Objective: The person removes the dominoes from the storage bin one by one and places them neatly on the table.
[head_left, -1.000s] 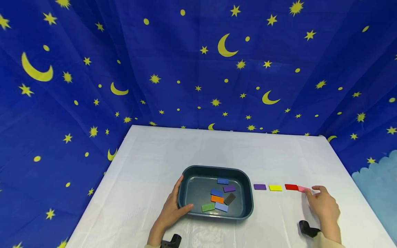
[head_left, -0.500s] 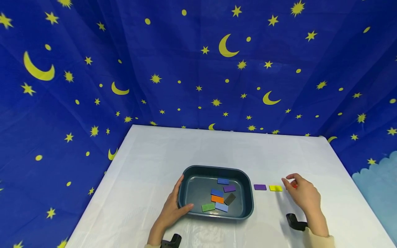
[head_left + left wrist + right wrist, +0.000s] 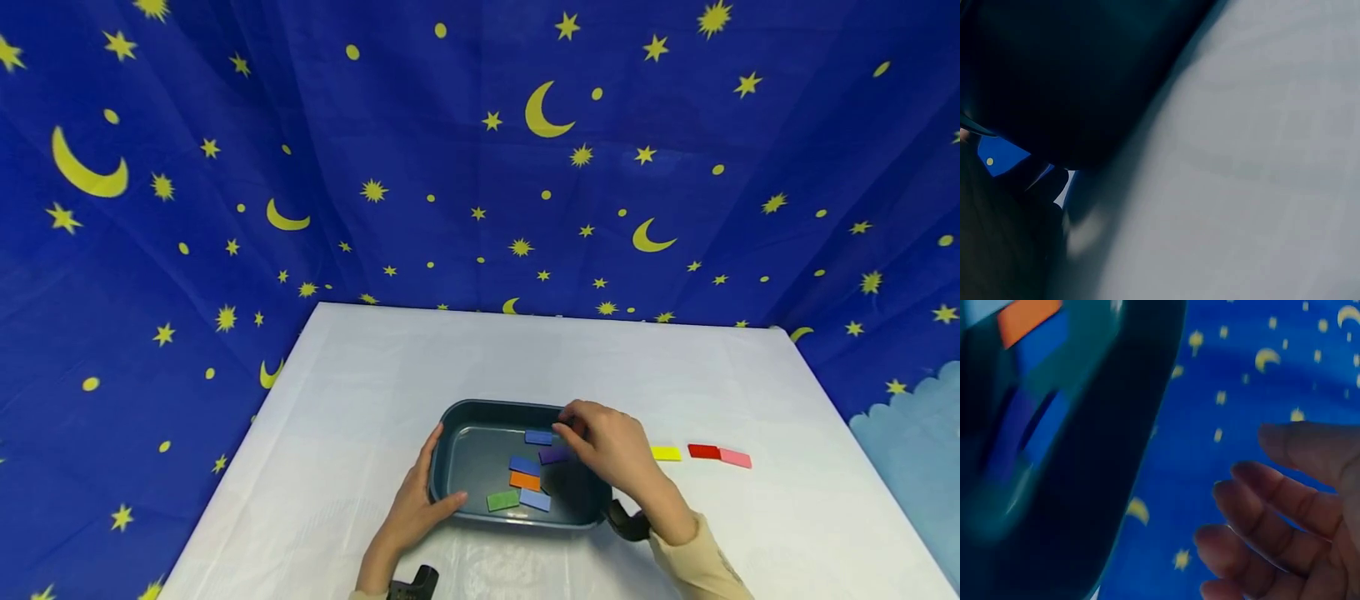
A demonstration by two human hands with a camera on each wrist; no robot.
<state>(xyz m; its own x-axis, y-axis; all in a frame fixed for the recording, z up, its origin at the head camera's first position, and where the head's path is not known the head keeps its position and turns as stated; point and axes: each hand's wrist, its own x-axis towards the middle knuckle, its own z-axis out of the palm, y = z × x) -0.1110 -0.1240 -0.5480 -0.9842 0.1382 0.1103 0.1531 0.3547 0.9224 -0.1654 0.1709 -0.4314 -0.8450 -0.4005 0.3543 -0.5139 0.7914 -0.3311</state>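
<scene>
A dark blue-green bin (image 3: 480, 406) holds several flat coloured blocks, among them a green block (image 3: 502, 501), an orange block (image 3: 525, 481) and a light blue block (image 3: 535, 500). My left hand (image 3: 412, 504) rests against its left front corner, fingers along the side wall and thumb at the front rim. Over the right part hovers my right hand (image 3: 611, 446), fingers bent loosely and apart, near a blue block (image 3: 538, 437) and a purple block (image 3: 552, 455). In the right wrist view nothing lies between the right hand's (image 3: 1291, 519) fingers.
Right of the bin, a yellow block (image 3: 666, 453), a red block (image 3: 704, 452) and a pink block (image 3: 735, 458) lie in a row on the white tabletop (image 3: 375, 358). Red and pink touch. A blue star-patterned cloth (image 3: 420, 150) stands behind.
My right hand has moved left from the pink and red blocks to above the bin. It now hides the grey block inside and the purple one outside. The left hand stays put.
</scene>
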